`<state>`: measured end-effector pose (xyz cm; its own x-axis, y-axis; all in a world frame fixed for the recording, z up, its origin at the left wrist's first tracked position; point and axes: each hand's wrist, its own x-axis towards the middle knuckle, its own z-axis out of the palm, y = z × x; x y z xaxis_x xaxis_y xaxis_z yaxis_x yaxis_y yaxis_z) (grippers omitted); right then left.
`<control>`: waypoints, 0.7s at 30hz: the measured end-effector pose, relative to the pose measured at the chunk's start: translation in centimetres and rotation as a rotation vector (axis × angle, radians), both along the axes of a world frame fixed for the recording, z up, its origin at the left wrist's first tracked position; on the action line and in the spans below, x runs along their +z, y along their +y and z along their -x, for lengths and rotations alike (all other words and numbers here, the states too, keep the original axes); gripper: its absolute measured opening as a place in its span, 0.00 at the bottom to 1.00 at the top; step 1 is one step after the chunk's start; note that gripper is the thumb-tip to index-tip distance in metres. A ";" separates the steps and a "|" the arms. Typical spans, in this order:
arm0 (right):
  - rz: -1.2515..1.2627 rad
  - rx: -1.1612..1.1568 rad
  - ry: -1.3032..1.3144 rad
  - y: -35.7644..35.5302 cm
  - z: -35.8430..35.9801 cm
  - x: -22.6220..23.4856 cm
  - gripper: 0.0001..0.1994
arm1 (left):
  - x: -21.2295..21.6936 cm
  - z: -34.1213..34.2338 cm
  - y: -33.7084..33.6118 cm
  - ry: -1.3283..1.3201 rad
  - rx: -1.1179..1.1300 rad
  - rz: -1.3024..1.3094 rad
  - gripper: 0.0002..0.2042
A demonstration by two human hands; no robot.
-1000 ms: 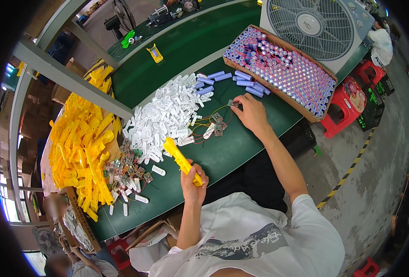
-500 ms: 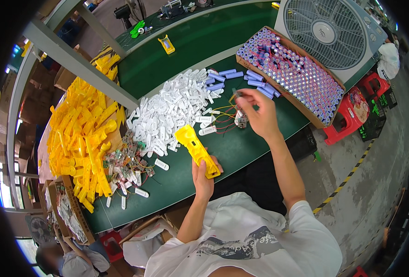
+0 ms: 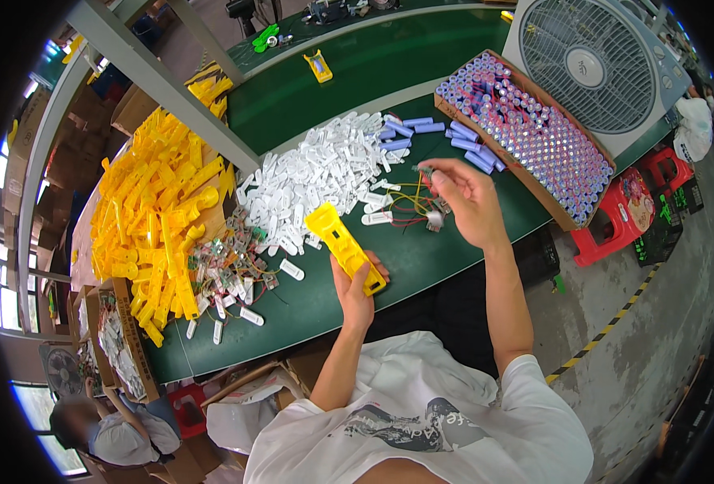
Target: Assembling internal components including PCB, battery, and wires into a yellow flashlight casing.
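Right now the left hand (image 3: 355, 292) is wrapped around the lower end of a yellow case (image 3: 339, 239), thumb pressed on top and the other fingers partly hidden beneath it. The case is held on the near side of the white heap (image 3: 308, 189), tilted so that its upper end points toward the heap; a small dark slot shows along its length. The right hand (image 3: 471, 206) is to the right of the white heap, thumb and forefinger pinched on a small board (image 3: 423, 172), partly covered by the fingertips, while the remaining fingers curl loosely.

Thin wires (image 3: 412, 198), yellow and red, run below this hand, between it and the white heap. A few white pieces (image 3: 378, 219) lie among them, at the heap's right edge.

Farther out, loose purple cells (image 3: 429, 128) lie on the bench (image 3: 421, 266) to the right of the white heap, and beyond them a carton (image 3: 544, 200) is packed with upright cells in rows. A box fan (image 3: 587, 68) stands past the carton, farthest right of the heap on the bench. To the left of the white heap spreads a yellow pile (image 3: 155, 234) of similar cases, and at the heap's near left side sits a tangle (image 3: 232, 260) of boards and wires. Beyond the heap, a single yellow part (image 3: 318, 68) lies on a green strip (image 3: 389, 60).
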<state>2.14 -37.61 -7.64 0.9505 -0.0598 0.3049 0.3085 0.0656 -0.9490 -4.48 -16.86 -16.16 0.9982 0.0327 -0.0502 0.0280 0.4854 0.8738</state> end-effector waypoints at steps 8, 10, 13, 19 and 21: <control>-0.090 0.231 0.223 2.6 2.5 -3.5 0.09 | 1.2 -1.8 -0.2 -0.059 -0.215 -0.066 0.22; -0.081 0.246 0.253 3.4 2.7 -4.2 0.09 | 1.3 -2.0 -1.0 -0.029 -0.284 0.057 0.19; -0.175 0.190 0.288 4.6 3.1 -5.0 0.10 | 1.4 -1.9 -1.8 -0.005 -0.284 0.090 0.16; 0.002 0.071 0.235 4.8 3.6 -6.0 0.11 | 0.3 -2.1 -1.7 0.025 -0.274 0.061 0.13; 0.062 0.028 0.221 5.0 3.7 -6.1 0.11 | 0.0 -2.1 -1.6 0.013 -0.268 0.021 0.14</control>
